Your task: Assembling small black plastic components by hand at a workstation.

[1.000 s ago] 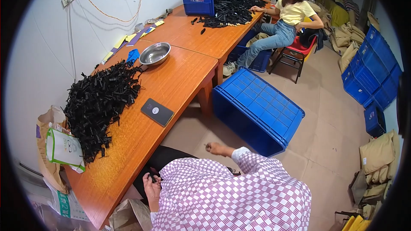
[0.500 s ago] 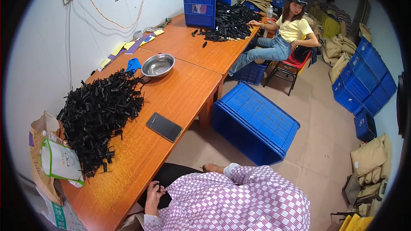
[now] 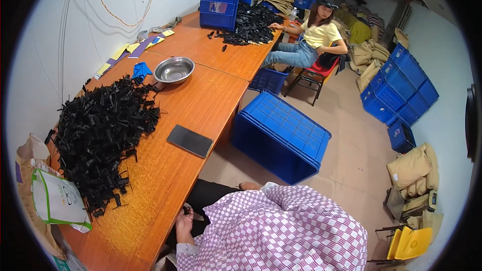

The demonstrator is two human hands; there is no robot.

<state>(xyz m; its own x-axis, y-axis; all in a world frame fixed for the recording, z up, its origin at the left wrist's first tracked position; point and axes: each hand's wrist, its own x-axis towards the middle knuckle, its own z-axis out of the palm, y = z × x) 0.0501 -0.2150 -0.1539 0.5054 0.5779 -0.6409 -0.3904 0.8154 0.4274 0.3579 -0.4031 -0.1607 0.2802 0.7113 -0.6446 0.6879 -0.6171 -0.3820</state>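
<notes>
My left hand rests in my lap at the front edge of the orange wooden table, its fingers closed on a small black plastic part. My checked purple-and-white shirt fills the lower middle of the view. Of my right hand, only a sliver shows past the pale cuff, over my dark trousers, and its fingers are hidden. A large heap of similar black plastic parts lies on the table to my left, apart from both hands.
On the table lie a dark flat tablet, a steel bowl and a blue glove. An upturned blue crate stands on the floor. Another person sits at the far table by a second heap. Paper bags are at left, stacked crates at right.
The view has tilted, so the table and room sit lower and closer. My right hand has drawn back toward its cuff. My left hand stays in my lap.
</notes>
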